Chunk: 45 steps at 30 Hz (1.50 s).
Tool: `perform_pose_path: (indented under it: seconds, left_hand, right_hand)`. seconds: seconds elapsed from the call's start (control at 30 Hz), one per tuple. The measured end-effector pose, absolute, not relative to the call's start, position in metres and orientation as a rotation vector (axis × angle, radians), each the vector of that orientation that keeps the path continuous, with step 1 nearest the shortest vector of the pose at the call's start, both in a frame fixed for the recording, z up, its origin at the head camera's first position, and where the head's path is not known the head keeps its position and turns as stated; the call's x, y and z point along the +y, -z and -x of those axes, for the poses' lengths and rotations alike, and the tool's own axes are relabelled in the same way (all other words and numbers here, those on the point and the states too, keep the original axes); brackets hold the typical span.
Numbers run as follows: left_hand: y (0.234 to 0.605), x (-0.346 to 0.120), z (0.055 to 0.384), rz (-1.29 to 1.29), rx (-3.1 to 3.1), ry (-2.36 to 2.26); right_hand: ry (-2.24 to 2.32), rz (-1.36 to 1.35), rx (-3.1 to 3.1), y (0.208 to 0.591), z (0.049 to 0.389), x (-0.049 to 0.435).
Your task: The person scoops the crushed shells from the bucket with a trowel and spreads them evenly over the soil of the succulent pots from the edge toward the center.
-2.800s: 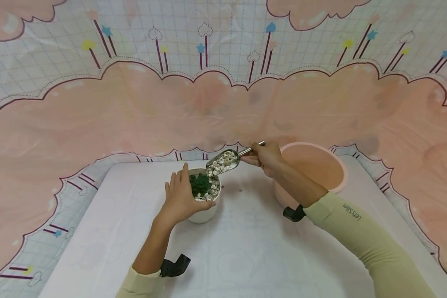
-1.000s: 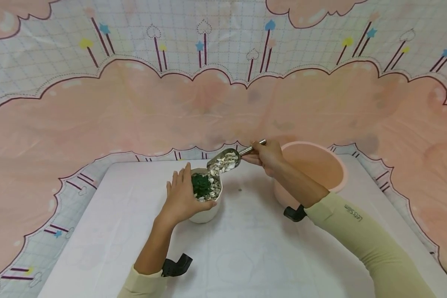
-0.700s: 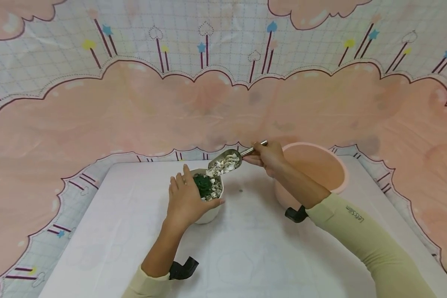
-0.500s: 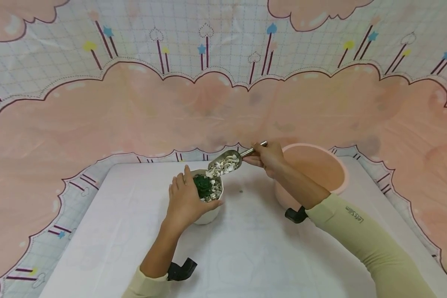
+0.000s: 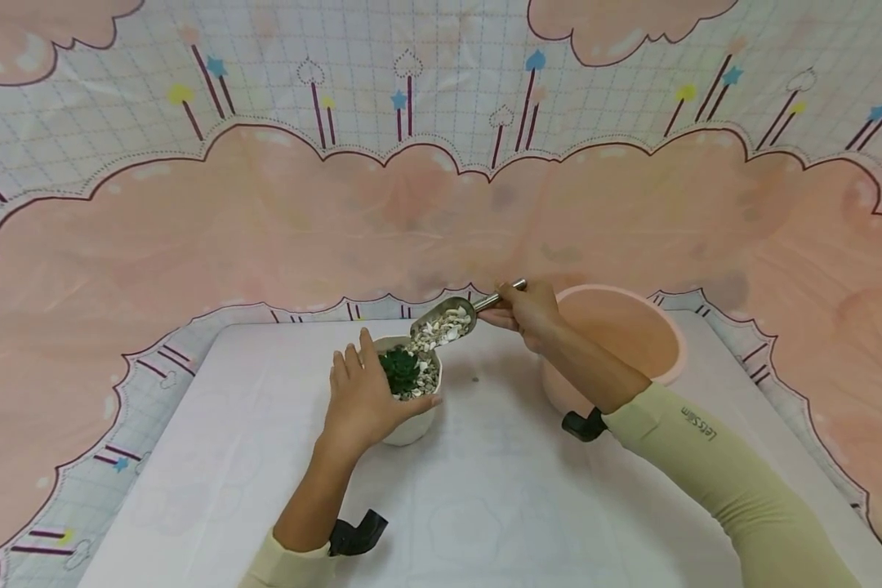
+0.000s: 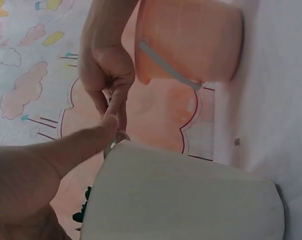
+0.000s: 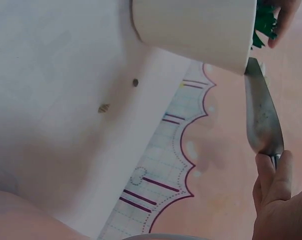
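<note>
A white plant pot (image 5: 409, 429) stands on the table with a dark green succulent (image 5: 399, 369) and pale stone chips around it. My left hand (image 5: 360, 400) holds the pot from the left, its thumb along the near rim and its fingers on the left and far side. In my right hand (image 5: 535, 314), the handle of a metal scoop (image 7: 263, 112) is gripped. More pale chips (image 5: 444, 325) lie in the scoop, which tilts down left. Its lip sits right at the pot's right far rim, close to the succulent; the right wrist view shows its underside.
Behind my right forearm stands a pink bucket (image 5: 678, 335), with a pale handle (image 6: 168, 67) in the left wrist view. Two small stray bits, one a striped shell-like piece (image 7: 104, 108), lie on the white tabletop (image 5: 470, 506). A patterned cloth (image 5: 412, 212) hangs behind.
My left hand has shifted slightly right around the pot. Fewer chips lie toward the back of the scoop, showing more bare metal. My right hand has barely moved.
</note>
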<state>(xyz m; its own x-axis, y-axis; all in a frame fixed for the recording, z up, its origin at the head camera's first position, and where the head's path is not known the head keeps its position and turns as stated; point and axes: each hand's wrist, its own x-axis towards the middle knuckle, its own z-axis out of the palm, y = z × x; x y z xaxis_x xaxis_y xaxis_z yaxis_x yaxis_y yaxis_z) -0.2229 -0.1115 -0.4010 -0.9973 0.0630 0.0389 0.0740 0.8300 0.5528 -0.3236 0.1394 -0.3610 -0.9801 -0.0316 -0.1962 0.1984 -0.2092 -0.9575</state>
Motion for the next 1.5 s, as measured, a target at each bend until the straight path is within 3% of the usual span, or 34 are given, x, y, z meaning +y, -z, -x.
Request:
perform_pose_path:
  seconds: [1.5]
  left_hand:
    - [0.409, -0.126, 0.238, 0.345, -2.973, 1.034]
  right_hand:
    - [2.302, -0.178, 1.921, 0.362, 0.32, 0.149]
